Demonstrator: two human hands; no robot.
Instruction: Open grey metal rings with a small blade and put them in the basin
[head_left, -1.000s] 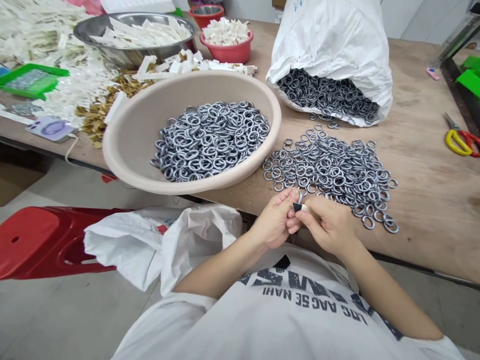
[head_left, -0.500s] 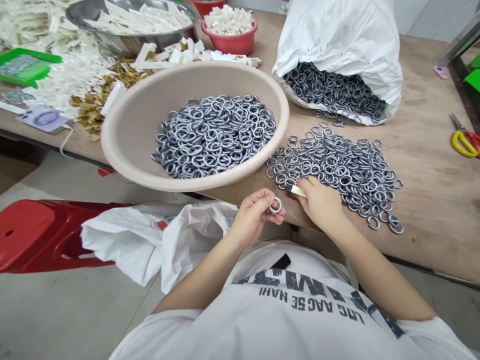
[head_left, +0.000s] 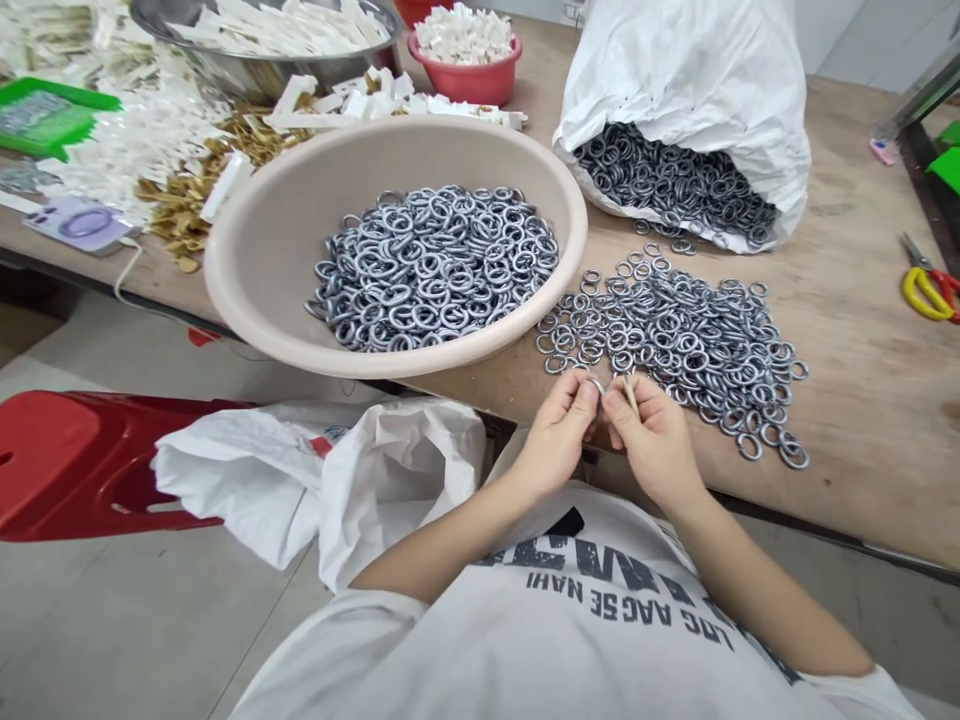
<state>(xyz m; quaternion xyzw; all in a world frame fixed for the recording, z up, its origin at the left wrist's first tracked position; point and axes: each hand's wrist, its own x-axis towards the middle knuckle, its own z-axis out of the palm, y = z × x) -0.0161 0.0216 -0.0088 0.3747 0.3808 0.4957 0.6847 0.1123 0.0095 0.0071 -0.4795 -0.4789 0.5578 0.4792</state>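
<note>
We see the left hand (head_left: 559, 425) pinching a grey ring (head_left: 597, 385) — partly hidden — by the front edge of the counter (head_left: 862, 420); just beside, the right hand (head_left: 651, 430) grips a slim pale tool (head_left: 631, 395). Beyond lies a pile of loose rings (head_left: 682, 340), with a beige basin (head_left: 259, 270) of rings at left and a white sack (head_left: 690, 70) behind.

Workshop, pretty clearly: wooden bench (head_left: 862, 400), tub (head_left: 259, 260) heaped with grey rings (head_left: 442, 265), open sack (head_left: 682, 70) of more, scissors (head_left: 919, 258) lying around.
</note>
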